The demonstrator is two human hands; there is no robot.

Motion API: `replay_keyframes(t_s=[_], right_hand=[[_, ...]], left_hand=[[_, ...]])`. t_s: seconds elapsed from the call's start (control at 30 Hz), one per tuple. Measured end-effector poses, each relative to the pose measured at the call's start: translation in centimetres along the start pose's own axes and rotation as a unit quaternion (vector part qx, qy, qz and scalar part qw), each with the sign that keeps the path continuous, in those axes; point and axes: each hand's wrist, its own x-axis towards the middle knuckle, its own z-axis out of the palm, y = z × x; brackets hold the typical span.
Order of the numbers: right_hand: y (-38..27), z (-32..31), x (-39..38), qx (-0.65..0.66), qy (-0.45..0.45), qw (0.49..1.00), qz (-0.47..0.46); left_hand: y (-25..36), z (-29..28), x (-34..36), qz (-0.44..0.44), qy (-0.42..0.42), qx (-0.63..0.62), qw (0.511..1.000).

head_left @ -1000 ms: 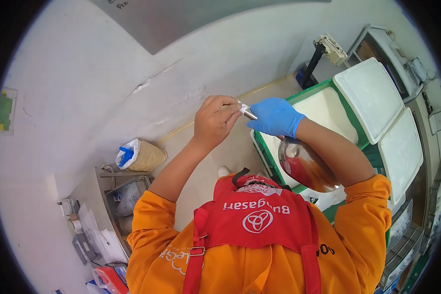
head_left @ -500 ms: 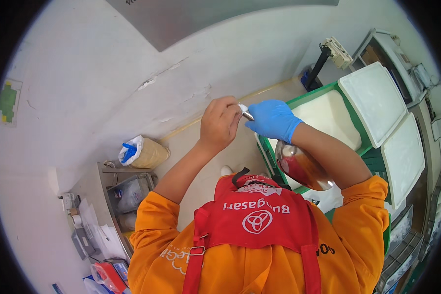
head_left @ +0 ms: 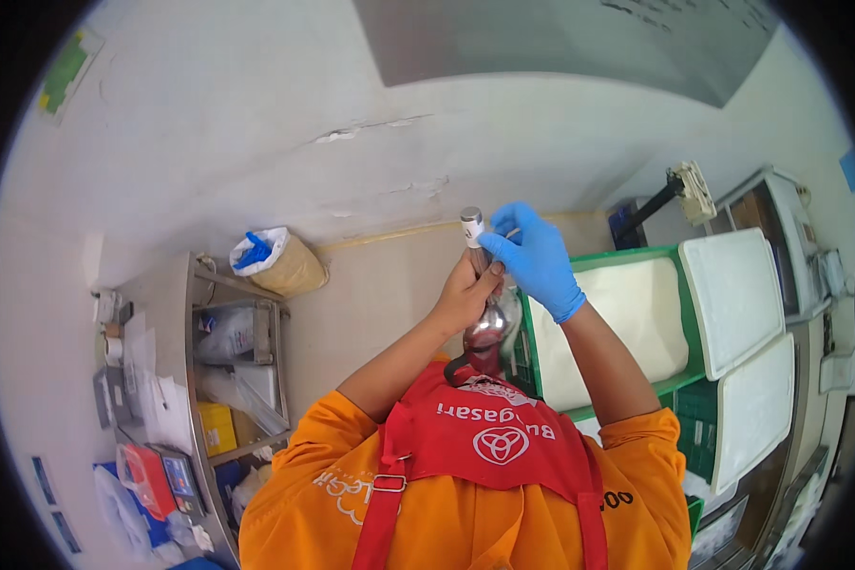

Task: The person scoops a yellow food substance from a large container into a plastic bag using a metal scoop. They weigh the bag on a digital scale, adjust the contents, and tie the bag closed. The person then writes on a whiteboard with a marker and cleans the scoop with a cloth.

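Observation:
My bare left hand is wrapped round the handle of a shiny steel utensil, held handle-up with its rounded, reflective end down against my red apron. My right hand, in a blue glove, has thumb and forefinger at a white label near the handle's top, its other fingers curled above. Just right of the utensil is a green crate filled with a smooth white substance.
White lids rest at the crate's right. A steel shelf unit with bags and papers is on my left, beside a tan bin bag. A black post with a device stands near the back wall.
The utensil has turned from slanted to upright, its rounded end moving left and its handle top now uppermost. My left hand has moved lower along the handle. The view has shifted.

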Motion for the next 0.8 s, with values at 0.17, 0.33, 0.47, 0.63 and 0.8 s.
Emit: replay_keyframes(t_s=[0.17,0.33,0.47,0.63,0.8], right_hand=[[0.2,4.0,2.9,0.024,0.025,0.992,-0.124],[0.1,8.9,5.6,0.004,0.007,0.99,-0.141],[-3.0,12.1,7.8,-0.078,0.027,0.959,-0.273],[-5.4,17.0,11.1,-0.071,0.074,0.924,-0.368],[-8.5,20.7,14.3,-0.091,0.043,0.926,-0.363]], left_hand=[[0.4,-1.9,-0.2,0.088,0.21,0.178,0.958],[3.8,-4.9,-1.3,0.088,0.285,0.182,0.937],[6.4,-7.3,-1.7,0.138,0.331,0.157,0.92],[8.7,-11.2,-2.0,0.17,0.326,0.122,0.922],[12.9,-15.5,-3.1,0.171,0.258,-0.028,0.951]])
